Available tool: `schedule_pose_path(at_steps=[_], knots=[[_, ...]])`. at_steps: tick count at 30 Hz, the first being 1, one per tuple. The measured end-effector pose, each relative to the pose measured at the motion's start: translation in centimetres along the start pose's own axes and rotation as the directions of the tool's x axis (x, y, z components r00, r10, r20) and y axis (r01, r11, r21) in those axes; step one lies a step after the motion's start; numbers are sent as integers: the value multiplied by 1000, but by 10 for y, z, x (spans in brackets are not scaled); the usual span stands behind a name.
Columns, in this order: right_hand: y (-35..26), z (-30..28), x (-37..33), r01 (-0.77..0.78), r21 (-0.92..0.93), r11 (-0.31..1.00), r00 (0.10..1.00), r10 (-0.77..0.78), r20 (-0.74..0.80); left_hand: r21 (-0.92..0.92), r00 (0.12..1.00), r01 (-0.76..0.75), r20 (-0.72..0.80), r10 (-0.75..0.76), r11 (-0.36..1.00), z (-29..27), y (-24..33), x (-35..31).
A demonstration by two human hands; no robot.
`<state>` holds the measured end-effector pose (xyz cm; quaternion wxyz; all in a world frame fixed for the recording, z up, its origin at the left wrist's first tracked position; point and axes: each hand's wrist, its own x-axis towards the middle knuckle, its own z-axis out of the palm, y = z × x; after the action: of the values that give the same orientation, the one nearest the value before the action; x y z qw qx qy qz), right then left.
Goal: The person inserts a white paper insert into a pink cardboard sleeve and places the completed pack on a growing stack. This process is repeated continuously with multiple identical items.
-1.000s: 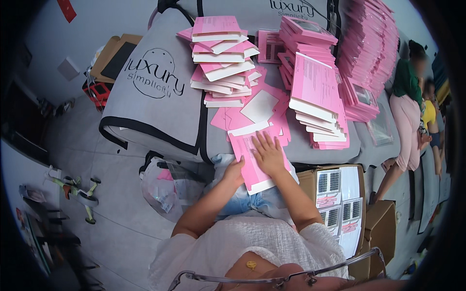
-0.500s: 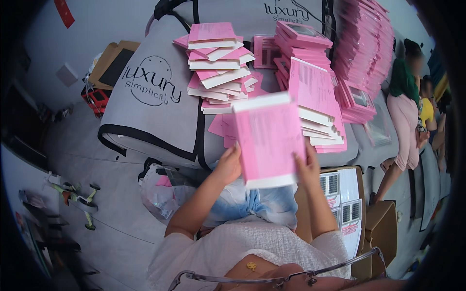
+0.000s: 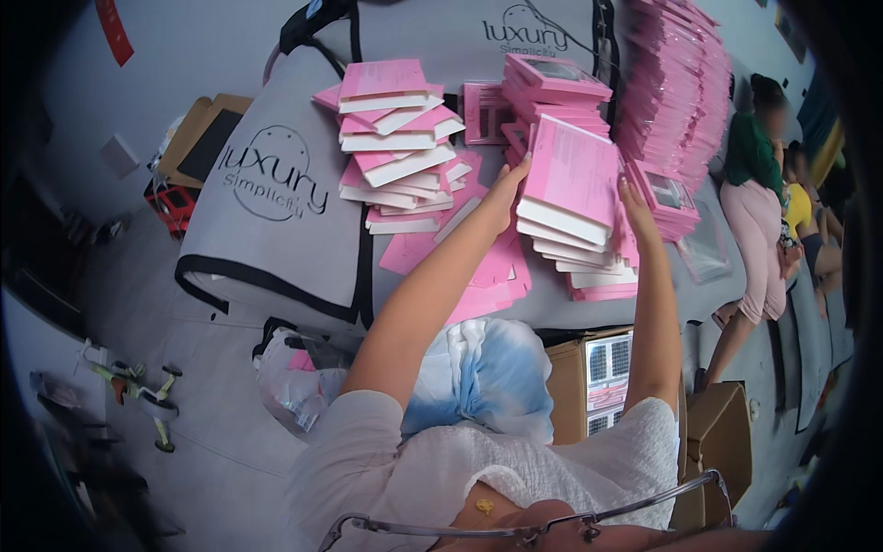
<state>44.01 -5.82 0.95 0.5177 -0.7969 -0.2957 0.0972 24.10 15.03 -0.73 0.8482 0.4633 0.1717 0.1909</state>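
Observation:
A flat pink box with white edges [image 3: 575,170] lies on top of a leaning stack of similar boxes [image 3: 589,267]. My left hand [image 3: 511,191] grips its left side, thumb along the edge and the other fingers partly hidden. At its right side my right hand [image 3: 636,210] holds the opposite edge. To the left stands another uneven stack of pink boxes [image 3: 386,138]. Loose flat pink cards [image 3: 483,285] are spread on the grey sofa cover between the stacks.
Tall piles of pink packages [image 3: 676,101] rise at the back right. An open carton [image 3: 566,368] with printed sheets stands by my lap, another carton [image 3: 722,432] beside it. A clear plastic bag [image 3: 294,382] sits on the left. People [image 3: 759,193] are at the far right.
Both hands have carried the pink box away from me, from over my lap onto the right stack. My arms are now stretched forward, and more loose pink cards show.

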Motion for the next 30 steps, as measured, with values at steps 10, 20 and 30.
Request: schedule_pose_path(at_steps=[10, 20, 30], knots=[[42, -30, 10, -367, 319, 874, 927, 315, 203, -148, 957, 254, 182, -226, 956, 83, -48, -4], [53, -94, 9, -356, 296, 887, 881, 424, -211, -141, 982, 114, -132, -133, 983, 115, -86, 21], [-78, 82, -219, 567, -18, 824, 822, -563, 87, 872, 896, -268, 68, 440, 411, -61, -71, -61]])
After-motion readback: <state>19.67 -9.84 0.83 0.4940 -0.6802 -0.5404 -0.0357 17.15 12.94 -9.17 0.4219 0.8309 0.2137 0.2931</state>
